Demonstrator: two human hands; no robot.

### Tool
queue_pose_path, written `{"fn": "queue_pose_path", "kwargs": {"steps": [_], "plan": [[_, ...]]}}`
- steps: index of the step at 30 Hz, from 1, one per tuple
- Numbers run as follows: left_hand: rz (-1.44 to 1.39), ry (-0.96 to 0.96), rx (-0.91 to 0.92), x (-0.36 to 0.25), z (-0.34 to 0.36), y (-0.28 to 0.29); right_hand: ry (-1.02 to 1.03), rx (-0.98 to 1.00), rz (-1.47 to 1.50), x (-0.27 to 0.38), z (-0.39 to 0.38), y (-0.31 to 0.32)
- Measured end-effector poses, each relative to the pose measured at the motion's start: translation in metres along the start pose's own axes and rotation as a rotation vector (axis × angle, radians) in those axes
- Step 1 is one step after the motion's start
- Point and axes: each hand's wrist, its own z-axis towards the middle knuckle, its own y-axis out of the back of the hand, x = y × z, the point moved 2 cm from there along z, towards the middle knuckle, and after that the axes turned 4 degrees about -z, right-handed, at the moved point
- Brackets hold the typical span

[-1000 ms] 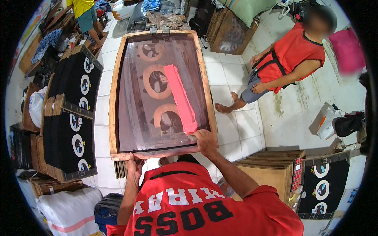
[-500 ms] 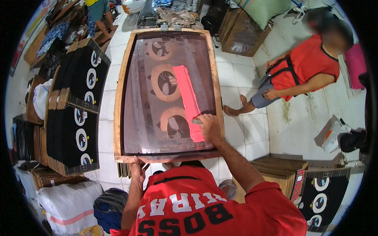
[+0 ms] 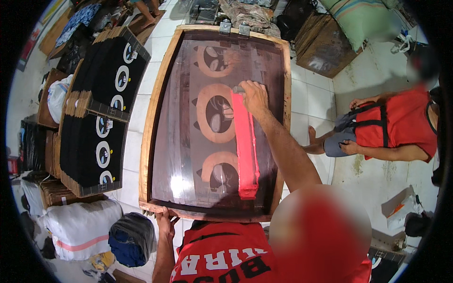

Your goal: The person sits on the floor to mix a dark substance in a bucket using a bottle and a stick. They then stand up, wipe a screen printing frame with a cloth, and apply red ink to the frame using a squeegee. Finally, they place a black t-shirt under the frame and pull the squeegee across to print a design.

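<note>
A wooden screen-printing frame holds dark mesh with ring-shaped, face-like designs. Along the mesh's right part runs a thick strip of pink ink. At its far end my right hand is closed around a small grey tool, whose kind I cannot make out because the fingers cover most of it. My left hand grips the frame's near left corner from below, partly hidden by the wood.
Two metal clamps sit at the frame's far edge. Stacked boards carrying black printed fabric stand to the left, above a white bundle and a dark bag. At the right stands a person in a red top.
My right hand has moved with the grey tool from the near part of the ink strip to its far end. The view has shifted, while my left hand keeps holding the frame.
</note>
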Motion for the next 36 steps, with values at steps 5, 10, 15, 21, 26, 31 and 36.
{"fn": "queue_pose_path", "kwargs": {"steps": [5, 10, 15, 21, 26, 31, 36], "plan": [[-0.012, -0.025, 0.002, -0.001, -0.003, -0.004, -0.014, 0.160, -0.019, 0.004, -0.020, 0.006], [-0.055, -0.056, 0.054, 0.004, 0.007, 0.000, -0.021, 0.229, 0.008, 0.055, -0.136, 0.054], [-0.111, 0.004, 0.132, 0.014, 0.022, 0.010, -0.100, 0.295, 0.056, 0.121, -0.274, 0.107], [-0.293, -0.034, 0.099, 0.023, 0.030, -0.002, -0.133, 0.244, 0.028, 0.155, -0.332, 0.122], [-0.383, 0.037, 0.154, 0.013, 0.020, -0.014, -0.096, 0.190, 0.007, 0.150, -0.321, 0.131], [-0.354, 0.011, 0.229, -0.002, 0.002, -0.014, -0.127, 0.165, -0.024, 0.151, -0.317, 0.153], [-0.363, -0.007, 0.200, -0.008, -0.009, -0.019, -0.129, 0.336, 0.008, 0.163, -0.329, 0.162]]}}
